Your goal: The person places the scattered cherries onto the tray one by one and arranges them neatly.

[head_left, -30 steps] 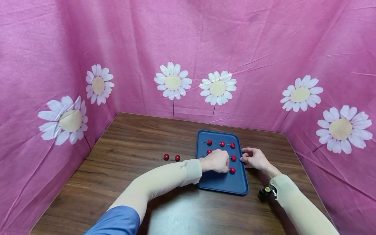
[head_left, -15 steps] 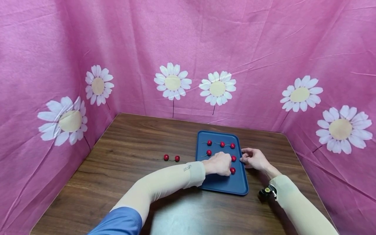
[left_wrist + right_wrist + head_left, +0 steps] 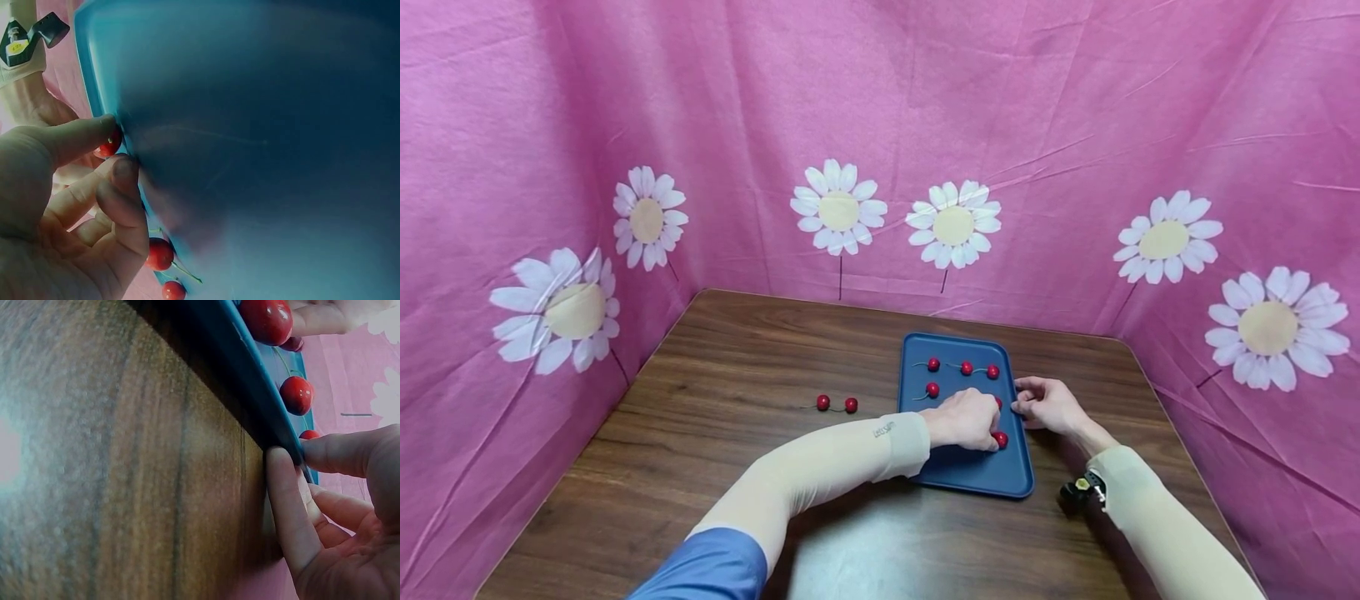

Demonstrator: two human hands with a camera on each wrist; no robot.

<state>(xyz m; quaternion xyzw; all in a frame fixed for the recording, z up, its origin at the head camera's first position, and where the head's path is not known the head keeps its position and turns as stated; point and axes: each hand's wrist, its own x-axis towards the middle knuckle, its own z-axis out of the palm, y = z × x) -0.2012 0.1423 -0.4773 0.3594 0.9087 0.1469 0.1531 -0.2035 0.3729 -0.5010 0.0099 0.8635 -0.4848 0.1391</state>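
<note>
A red cherry (image 3: 1000, 439) lies low against the right side of the blue tray (image 3: 955, 475). My left hand (image 3: 968, 419) reaches over the tray and pinches this cherry; in the left wrist view the cherry (image 3: 110, 142) shows between thumb and index finger. With my right hand (image 3: 1051, 407) I grip the tray's right rim, the thumb at its upper edge and the index finger (image 3: 282, 481) along its outer side. Several more cherries with thin green stems are on the tray, among them one cherry (image 3: 932, 390) at the left and another cherry (image 3: 296, 395) near my right thumb.
Two cherries lie on the wooden table (image 3: 760, 350) left of the tray, the outer cherry (image 3: 823, 402) and the inner cherry (image 3: 851, 405). A pink curtain (image 3: 1037, 100) with printed daisies surrounds the table's back and sides.
My left hand has shifted a little to the right and nearer to me, and the cherry at its fingertips has moved slightly right. The right hand stays at the tray's rim.
</note>
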